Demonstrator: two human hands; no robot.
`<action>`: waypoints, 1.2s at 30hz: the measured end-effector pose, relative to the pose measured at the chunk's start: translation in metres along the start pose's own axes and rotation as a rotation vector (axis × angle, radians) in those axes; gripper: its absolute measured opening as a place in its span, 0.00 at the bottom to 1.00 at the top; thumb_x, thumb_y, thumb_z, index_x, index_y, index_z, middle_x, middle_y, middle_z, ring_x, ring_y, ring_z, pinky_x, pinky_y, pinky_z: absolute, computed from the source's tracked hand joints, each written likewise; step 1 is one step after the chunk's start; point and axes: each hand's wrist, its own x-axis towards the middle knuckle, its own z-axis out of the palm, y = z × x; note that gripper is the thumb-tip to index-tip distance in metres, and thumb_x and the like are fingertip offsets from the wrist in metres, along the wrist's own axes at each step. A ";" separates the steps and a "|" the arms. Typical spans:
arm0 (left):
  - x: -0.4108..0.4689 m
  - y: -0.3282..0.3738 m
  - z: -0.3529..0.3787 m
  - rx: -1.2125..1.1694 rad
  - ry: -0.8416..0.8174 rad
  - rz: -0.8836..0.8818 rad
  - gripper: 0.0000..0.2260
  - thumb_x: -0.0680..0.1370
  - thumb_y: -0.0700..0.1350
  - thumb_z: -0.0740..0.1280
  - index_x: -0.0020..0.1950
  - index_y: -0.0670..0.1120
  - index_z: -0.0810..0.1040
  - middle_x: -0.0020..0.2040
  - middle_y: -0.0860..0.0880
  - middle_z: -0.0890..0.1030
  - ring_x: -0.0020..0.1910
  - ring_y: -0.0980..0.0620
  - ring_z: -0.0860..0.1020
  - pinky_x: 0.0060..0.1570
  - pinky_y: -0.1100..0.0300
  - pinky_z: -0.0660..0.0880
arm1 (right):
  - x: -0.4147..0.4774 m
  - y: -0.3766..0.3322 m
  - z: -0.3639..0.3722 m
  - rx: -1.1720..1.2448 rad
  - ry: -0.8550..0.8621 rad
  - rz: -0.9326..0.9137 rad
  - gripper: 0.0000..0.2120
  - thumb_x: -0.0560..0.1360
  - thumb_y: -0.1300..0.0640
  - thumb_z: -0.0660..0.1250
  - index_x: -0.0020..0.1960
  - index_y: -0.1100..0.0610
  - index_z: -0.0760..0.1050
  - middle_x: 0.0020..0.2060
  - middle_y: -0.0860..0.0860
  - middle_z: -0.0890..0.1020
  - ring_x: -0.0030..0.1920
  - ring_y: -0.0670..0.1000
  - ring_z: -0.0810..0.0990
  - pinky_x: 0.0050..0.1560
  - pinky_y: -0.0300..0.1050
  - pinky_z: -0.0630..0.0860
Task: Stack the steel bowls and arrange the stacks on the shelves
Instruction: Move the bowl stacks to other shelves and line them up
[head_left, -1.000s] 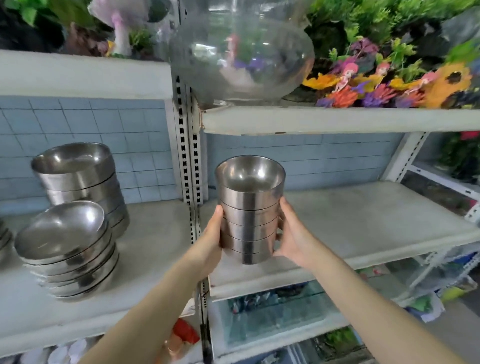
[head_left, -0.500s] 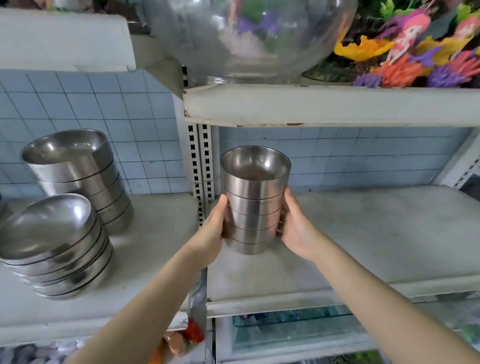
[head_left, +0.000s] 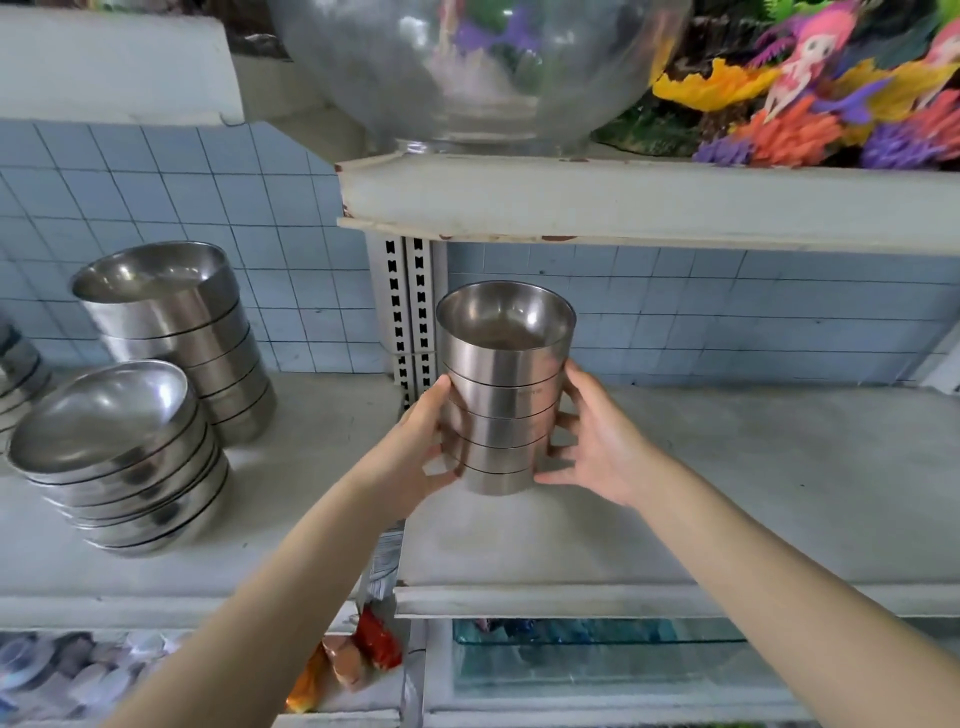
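A stack of several small steel bowls (head_left: 506, 395) sits upright between my two hands, at the left end of the right-hand shelf (head_left: 753, 499). My left hand (head_left: 415, 452) grips its left side and my right hand (head_left: 597, 441) grips its right side with fingers spread round the lower bowls. The base of the stack is at or just above the shelf surface; I cannot tell if it touches. On the left shelf (head_left: 322, 467) stand a tall tilted bowl stack (head_left: 182, 338) at the back and a wider bowl stack (head_left: 124, 457) in front.
A slotted metal upright (head_left: 410, 312) divides the two shelves. A big glass bowl (head_left: 467, 73) and colourful plastic toys (head_left: 810, 93) sit on the shelf above. Part of another steel stack (head_left: 15, 374) shows at the far left. Packets and a glass tank lie on the lower shelves.
The stack and both hands have moved forward over the right-hand shelf and lower toward its surface. My view has come closer to the shelves.
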 end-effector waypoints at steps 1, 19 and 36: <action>0.003 0.002 0.002 -0.015 0.010 0.003 0.18 0.77 0.64 0.63 0.55 0.52 0.78 0.47 0.50 0.79 0.49 0.50 0.76 0.62 0.46 0.76 | 0.003 -0.003 0.001 0.012 0.004 0.000 0.30 0.73 0.31 0.64 0.72 0.38 0.65 0.74 0.52 0.67 0.70 0.65 0.71 0.64 0.71 0.72; 0.054 0.036 0.008 -0.067 0.049 -0.017 0.15 0.79 0.64 0.60 0.52 0.54 0.75 0.51 0.53 0.80 0.51 0.53 0.79 0.65 0.48 0.72 | 0.053 -0.035 0.018 -0.020 0.037 -0.003 0.19 0.75 0.35 0.67 0.61 0.39 0.67 0.72 0.54 0.69 0.68 0.65 0.72 0.54 0.67 0.75; 0.078 0.034 0.014 -0.101 0.101 -0.013 0.20 0.79 0.66 0.57 0.65 0.56 0.71 0.51 0.59 0.76 0.47 0.60 0.75 0.47 0.45 0.78 | 0.091 -0.026 0.013 -0.091 -0.017 -0.020 0.32 0.71 0.30 0.68 0.71 0.31 0.60 0.77 0.46 0.62 0.73 0.64 0.67 0.58 0.72 0.75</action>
